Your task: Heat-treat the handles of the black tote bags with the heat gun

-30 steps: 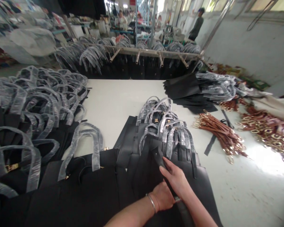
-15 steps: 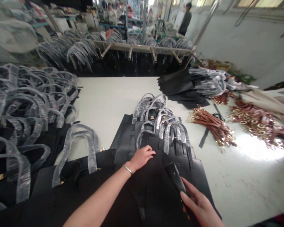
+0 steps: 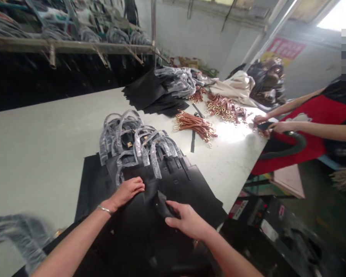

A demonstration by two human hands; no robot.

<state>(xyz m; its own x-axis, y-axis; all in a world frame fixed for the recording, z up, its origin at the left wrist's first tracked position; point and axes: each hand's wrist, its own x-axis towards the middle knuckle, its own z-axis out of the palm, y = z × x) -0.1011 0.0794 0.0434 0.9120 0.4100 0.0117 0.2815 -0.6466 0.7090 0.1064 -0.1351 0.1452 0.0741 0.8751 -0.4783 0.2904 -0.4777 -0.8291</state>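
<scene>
Black bags (image 3: pixel 175 181) with plastic-wrapped handles (image 3: pixel 138 142) lie in an overlapping stack in front of me. My left hand (image 3: pixel 130 191) rests at the upper part of the top bag, its fingers closed and bent at the bag's edge. A black leather strap (image 3: pixel 162 204) is pinched between the thumb and fingers of my right hand (image 3: pixel 186 219). The strap's free end points up and away from me, close over the bag. Its lower part is hidden against the dark leather.
Bundled brown straps with gold clasps (image 3: pixel 194 126) lie on the white table (image 3: pixel 46 127), near black leather pieces (image 3: pixel 150 92). A co-worker's hands (image 3: pixel 279 126) handle something at the right edge. Bags hang on a metal rack (image 3: pixel 75 45) behind. A black machine (image 3: pixel 276 234) stands lower right.
My view has swung to the right, bringing the co-worker and machine into sight. My right hand and the strap have come nearer my left hand, which stays on the bag.
</scene>
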